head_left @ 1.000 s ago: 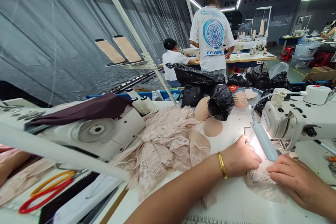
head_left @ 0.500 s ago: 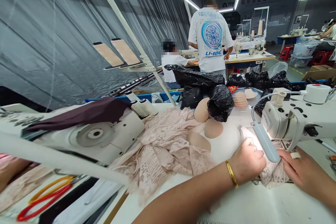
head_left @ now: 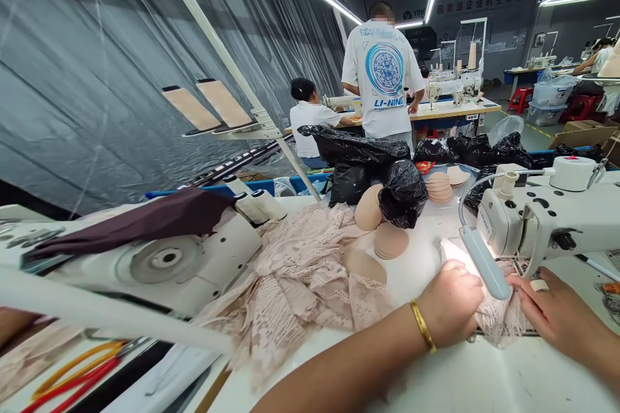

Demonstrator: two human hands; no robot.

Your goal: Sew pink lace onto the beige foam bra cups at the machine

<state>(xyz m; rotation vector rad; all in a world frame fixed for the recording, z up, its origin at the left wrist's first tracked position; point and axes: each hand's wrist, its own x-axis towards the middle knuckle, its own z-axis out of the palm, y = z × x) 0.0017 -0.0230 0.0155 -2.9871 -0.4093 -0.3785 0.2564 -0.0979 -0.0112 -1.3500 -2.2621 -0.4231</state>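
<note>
1. Mid-stitch, I'd say — the lace piece [head_left: 501, 319] sits on the tabletop [head_left: 484, 381] under the sewing machine [head_left: 547, 219] head.
2. Left hand [head_left: 450, 303] has fingers curled, pressing the lace; right hand [head_left: 557, 310] pinches its other edge.
3. Next move likely needs even feeding — both hands guiding together.

The left forearm reaches in from the near edge of the table toward its far right, a gold bangle at the wrist. The left hand [head_left: 450, 300] is curled, knuckles up. The right hand [head_left: 557, 313] lies just beside it, fingers [head_left: 526, 284] bent and pointing left.
</note>
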